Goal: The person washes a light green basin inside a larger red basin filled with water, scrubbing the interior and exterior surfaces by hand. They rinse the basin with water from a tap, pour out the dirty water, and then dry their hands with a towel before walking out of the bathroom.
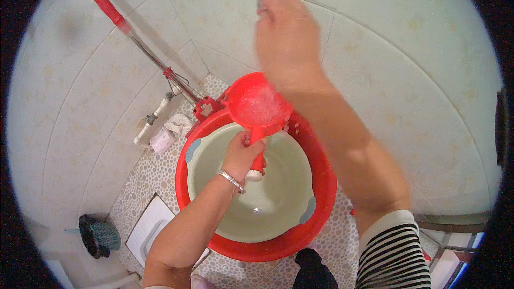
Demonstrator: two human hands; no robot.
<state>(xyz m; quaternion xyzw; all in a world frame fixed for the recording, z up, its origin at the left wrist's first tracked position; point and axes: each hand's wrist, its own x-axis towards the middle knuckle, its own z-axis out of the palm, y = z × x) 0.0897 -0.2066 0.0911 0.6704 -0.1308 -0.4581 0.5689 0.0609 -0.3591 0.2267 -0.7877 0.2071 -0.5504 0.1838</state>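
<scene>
My left hand (243, 154) is closed around the handle of a red plastic dipper (261, 102), which is tilted above the tubs with water in its bowl. Below it, a pale green basin (257, 208) holding liquid sits inside a larger red plastic tub (271, 251). Raised beyond the dipper, near the tiled wall, my right hand (287, 34) is blurred with its fingers curled. Something small and clear or shiny shows at its fingertips, but whether the hand grips it cannot be told. My right forearm covers part of the dipper's edge.
A squeeze mop (150, 54) with a red grip leans at the left behind the tub. White pipes (162, 106) run along the wall beside packs of tissue (162, 140). A patterned bin (100, 235) stands lower left, near a white floor panel (150, 224). Dark cloth (313, 271) shows below.
</scene>
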